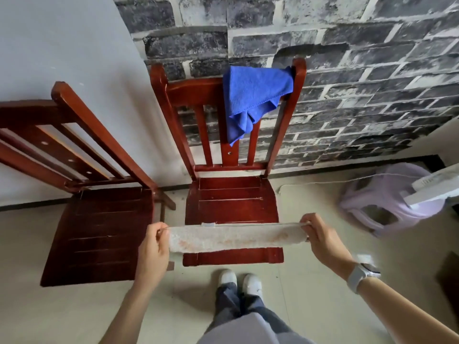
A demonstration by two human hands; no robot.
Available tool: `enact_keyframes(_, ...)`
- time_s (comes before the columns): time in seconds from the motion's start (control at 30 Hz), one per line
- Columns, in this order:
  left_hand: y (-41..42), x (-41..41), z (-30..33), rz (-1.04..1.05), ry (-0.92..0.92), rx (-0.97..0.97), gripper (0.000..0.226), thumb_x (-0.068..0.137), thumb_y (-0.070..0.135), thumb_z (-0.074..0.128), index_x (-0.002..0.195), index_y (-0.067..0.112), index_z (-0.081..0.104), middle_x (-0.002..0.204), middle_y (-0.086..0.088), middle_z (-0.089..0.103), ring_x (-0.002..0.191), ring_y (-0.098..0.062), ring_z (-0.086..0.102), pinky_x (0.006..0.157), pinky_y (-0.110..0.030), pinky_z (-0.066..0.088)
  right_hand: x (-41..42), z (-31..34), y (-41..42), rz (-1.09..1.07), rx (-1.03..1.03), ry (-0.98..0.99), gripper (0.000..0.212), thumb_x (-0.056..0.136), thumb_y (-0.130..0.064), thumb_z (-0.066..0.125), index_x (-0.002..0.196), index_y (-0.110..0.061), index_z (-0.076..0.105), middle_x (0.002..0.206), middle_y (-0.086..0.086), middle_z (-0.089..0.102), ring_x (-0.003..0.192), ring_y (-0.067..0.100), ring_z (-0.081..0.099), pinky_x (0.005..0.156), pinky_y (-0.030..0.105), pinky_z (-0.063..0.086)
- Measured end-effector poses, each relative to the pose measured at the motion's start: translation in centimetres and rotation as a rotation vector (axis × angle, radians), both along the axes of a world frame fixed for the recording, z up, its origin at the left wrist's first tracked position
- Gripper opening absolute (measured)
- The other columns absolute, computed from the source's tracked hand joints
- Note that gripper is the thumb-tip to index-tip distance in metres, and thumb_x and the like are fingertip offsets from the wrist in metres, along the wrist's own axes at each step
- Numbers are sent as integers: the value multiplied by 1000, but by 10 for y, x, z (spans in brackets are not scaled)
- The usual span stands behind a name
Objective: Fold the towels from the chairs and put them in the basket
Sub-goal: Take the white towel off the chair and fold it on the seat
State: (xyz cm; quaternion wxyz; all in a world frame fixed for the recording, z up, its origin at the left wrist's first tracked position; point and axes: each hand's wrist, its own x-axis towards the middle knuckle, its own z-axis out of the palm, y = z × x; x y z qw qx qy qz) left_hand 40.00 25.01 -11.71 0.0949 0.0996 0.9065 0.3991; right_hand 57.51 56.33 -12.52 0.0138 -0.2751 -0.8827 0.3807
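A pale towel with faint orange marks (236, 237) is stretched flat between my hands, just above the front of the middle chair's seat (231, 199). My left hand (154, 247) pinches its left end and my right hand (323, 240) pinches its right end. A blue towel (250, 98) hangs crumpled over the top rail of that chair's back, near the right post. A second red-brown wooden chair (99, 232) stands to the left with nothing on it. No basket is in view.
A lilac plastic stool (380, 199) stands on the floor at the right, with a white object (437, 187) over it. A brick-pattern wall is behind the chairs. My feet (239, 281) stand on pale floor before the middle chair.
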Motion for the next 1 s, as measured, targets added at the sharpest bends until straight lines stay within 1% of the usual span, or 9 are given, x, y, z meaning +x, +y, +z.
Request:
enact_keyframes(0.1,-6,8,-18,13,-43,-52,12,92,6,48,102,1,54,90,-5,57,83,-23,53,72,-33,37,11,-18,-7,4,30,-32,22,93,-8,44,89,-30,45,75,-3,54,61,13,52,55,16,38)
enact_keyframes(0.3,5,-22,-63,-43,-58,-110,13,92,6,47,102,0,54,91,-2,56,83,-18,53,72,-29,38,-15,-65,1,-15,36,-70,14,92,-5,47,98,-11,58,79,-2,56,67,21,52,64,26,38)
enact_keyframes(0.43,26,-71,-115,-69,-55,-159,15,92,9,48,101,-1,55,89,-2,55,81,-17,50,68,-21,32,-61,-115,20,-27,74,-81,15,90,-4,49,99,-3,61,87,14,67,76,31,61,70,27,39)
enact_keyframes(0.5,36,-97,-144,-126,-38,-179,15,93,9,48,101,-1,56,89,-4,56,81,-17,49,66,-18,30,-87,-144,33,-33,97,-101,16,90,-5,49,100,-2,62,93,17,68,81,34,63,70,27,39)
enact_keyframes(0.57,46,-120,-175,-184,-32,-222,16,93,10,47,101,1,57,91,-8,60,80,-18,50,67,-21,31,-111,-174,45,-39,136,-124,17,90,-7,50,101,-4,63,97,17,69,86,36,63,71,31,43)
enact_keyframes(0.73,75,-167,-228,-192,13,-235,17,91,7,50,99,-2,62,98,-18,66,91,-30,59,70,-19,32,-158,-226,67,-78,197,-135,20,89,-7,50,101,-3,66,103,19,66,93,37,60,81,36,45)
enact_keyframes(0.8,83,-180,-238,-196,79,-270,18,90,8,52,100,0,65,99,-17,68,92,-32,61,70,-19,33,-172,-236,74,-78,222,-138,21,89,-8,50,102,-3,67,105,18,64,95,36,59,83,35,44)
enact_keyframes(0.9,92,-193,-242,-177,152,-286,18,90,10,53,99,4,68,98,-15,69,92,-32,60,67,-13,24,-188,-239,81,-101,252,-122,22,89,-10,51,103,-4,67,107,18,63,96,35,58,83,35,44)
enact_keyframes(1.0,102,-204,-239,-123,191,-266,20,90,12,52,100,6,68,97,-16,70,90,-33,60,67,-17,27,-199,-232,85,-144,276,-63,22,90,-12,51,103,-5,67,107,17,61,95,34,57,81,34,44)
